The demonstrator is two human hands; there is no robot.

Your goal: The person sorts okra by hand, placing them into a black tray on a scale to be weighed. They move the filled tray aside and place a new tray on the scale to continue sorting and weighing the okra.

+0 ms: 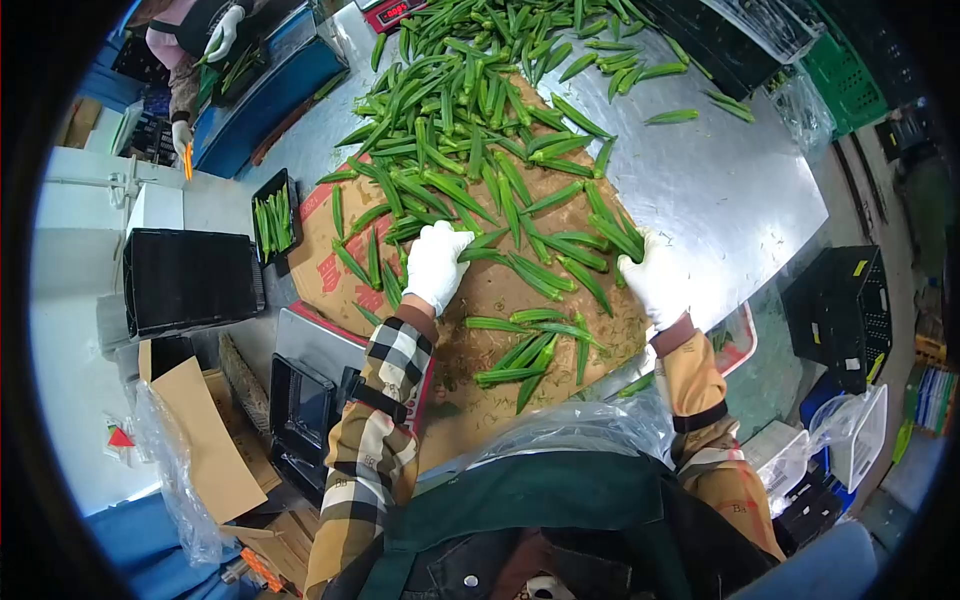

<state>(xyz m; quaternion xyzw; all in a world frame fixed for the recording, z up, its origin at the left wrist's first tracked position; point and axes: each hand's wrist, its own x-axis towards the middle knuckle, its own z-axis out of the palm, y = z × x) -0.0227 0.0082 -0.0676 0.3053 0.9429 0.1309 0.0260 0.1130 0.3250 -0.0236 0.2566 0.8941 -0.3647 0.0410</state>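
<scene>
My left hand, in a white glove, is closed at the left of a heap of okra, with an okra pod sticking out at its fingertips. On the right side, my right hand, also gloved, has thumb and fingers around a few okra pods. Both hands rest low over a flat brown cardboard sheet strewn with okra. Between my hands and my body lies a small loose group of okra pods. Part of each hand's grip is hidden.
A black tray of okra sits at the left, and empty black trays lie nearer me. A red scale stands at the far edge of the metal table. Another person in white gloves works at upper left.
</scene>
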